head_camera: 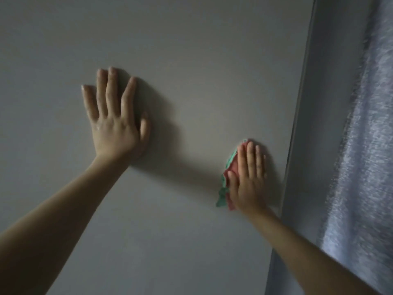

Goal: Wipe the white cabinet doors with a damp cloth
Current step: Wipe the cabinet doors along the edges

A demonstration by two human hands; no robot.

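Observation:
A plain white cabinet door (191, 60) fills most of the head view, dim and in shadow. My left hand (114, 116) lies flat against it at centre left, fingers spread and pointing up, holding nothing. My right hand (248, 177) presses a pink and green cloth (228, 169) flat onto the door near its right edge. Most of the cloth is hidden under the palm; its bunched edge sticks out on the left side of the hand.
The door's right edge (302, 103) runs down as a narrow grey strip. Beyond it hangs a pale, textured curtain or fabric (365, 145) that covers the right side of the view.

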